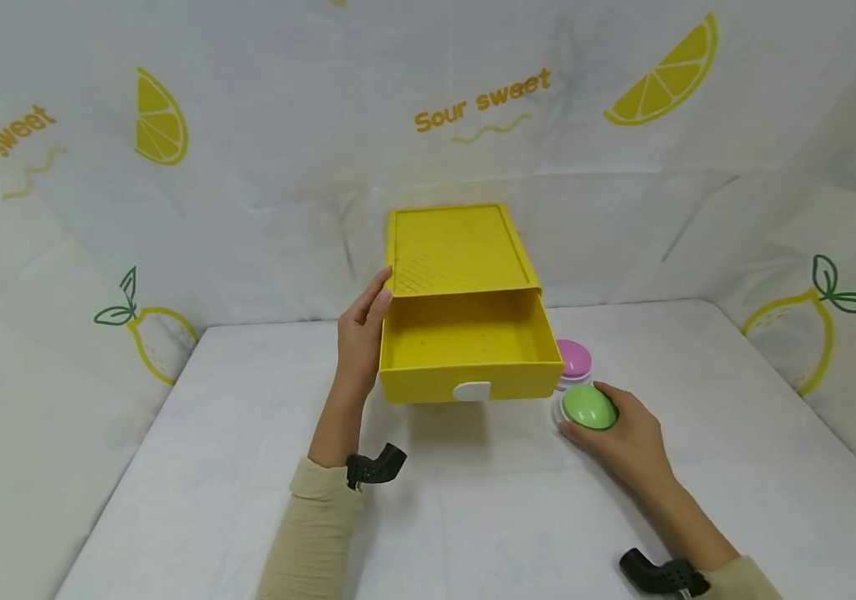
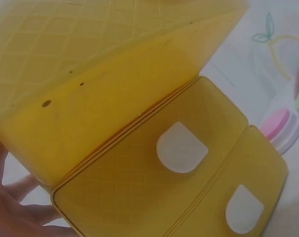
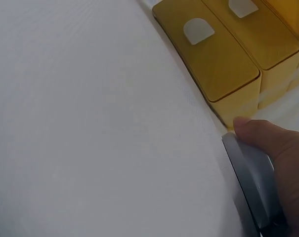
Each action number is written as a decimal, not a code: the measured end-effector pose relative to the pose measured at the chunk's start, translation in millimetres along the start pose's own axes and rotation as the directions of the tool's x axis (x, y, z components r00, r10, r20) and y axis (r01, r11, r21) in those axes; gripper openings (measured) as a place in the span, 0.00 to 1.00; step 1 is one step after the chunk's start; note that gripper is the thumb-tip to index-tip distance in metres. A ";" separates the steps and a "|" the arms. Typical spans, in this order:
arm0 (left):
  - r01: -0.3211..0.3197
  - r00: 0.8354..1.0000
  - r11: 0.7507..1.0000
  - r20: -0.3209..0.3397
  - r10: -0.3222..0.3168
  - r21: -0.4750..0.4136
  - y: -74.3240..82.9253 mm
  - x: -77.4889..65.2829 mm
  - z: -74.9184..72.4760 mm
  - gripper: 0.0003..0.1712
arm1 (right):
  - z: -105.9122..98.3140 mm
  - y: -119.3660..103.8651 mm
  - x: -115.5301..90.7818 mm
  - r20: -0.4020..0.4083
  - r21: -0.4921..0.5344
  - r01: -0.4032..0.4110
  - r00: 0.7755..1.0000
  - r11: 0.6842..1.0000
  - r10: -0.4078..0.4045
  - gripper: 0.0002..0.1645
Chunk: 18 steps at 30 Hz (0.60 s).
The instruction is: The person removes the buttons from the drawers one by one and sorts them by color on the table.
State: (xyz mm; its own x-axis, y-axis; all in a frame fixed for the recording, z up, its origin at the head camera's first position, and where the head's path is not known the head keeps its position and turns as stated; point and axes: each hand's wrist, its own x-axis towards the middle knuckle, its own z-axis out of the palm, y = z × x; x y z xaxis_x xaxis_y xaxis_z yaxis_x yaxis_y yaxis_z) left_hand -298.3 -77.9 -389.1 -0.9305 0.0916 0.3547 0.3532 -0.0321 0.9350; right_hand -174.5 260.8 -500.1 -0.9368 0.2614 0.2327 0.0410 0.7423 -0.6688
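Observation:
A yellow drawer cabinet [image 1: 461, 250] stands against the back cloth, its top drawer [image 1: 428, 385] pulled out; no contents show inside. My left hand [image 1: 359, 342] rests along the cabinet's left side, and in the left wrist view its fingers [image 2: 25, 187] reach along that side. To the right of the cabinet, my right hand [image 1: 633, 437] grips a round container with a green domed top [image 1: 589, 406] and a pale base. Its thumb [image 3: 263, 132] lies over the container's edge in the right wrist view. Part of the container is hidden by the hand.
Just behind the green-topped container is a pink-topped one [image 1: 576, 358] with a white base, partly hidden by the drawer. Lower drawers with white tabs [image 2: 182, 148] are closed. White cloth covers the table [image 1: 247, 417]; lemon-printed cloth [image 1: 285, 150] hangs behind and at the sides.

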 end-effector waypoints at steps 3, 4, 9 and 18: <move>-0.004 1.000 1.000 -0.001 0.004 0.001 0.2 -0.6 0.0 0.25 | 2.6 -1.6 6.1 0.005 0.012 -0.009 1.000 1.000 0.009 0.53; -0.004 1.000 1.000 -0.002 0.004 0.000 0.0 -0.8 -0.1 0.25 | 4.1 -2.0 8.8 0.010 0.014 -0.012 1.000 1.000 0.011 0.53; -0.003 1.000 1.000 -0.008 0.002 -0.009 -0.9 -1.3 -0.6 0.25 | 12.3 -3.6 23.1 0.022 0.026 -0.035 0.999 0.999 0.034 0.54; -0.008 1.000 1.000 -0.008 0.008 -0.017 -1.3 0.0 0.3 0.25 | 21.9 -5.5 46.7 -0.009 0.025 -0.010 1.000 1.000 0.010 0.49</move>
State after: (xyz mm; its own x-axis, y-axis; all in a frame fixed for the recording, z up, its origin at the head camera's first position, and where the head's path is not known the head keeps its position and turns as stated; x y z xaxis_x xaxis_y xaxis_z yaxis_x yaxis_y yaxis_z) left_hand -298.7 -77.5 -390.3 -0.9283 0.0835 0.3623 0.3593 -0.0494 0.9319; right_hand -226.0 255.4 -501.0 -0.9333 0.2741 0.2321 0.0413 0.7240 -0.6886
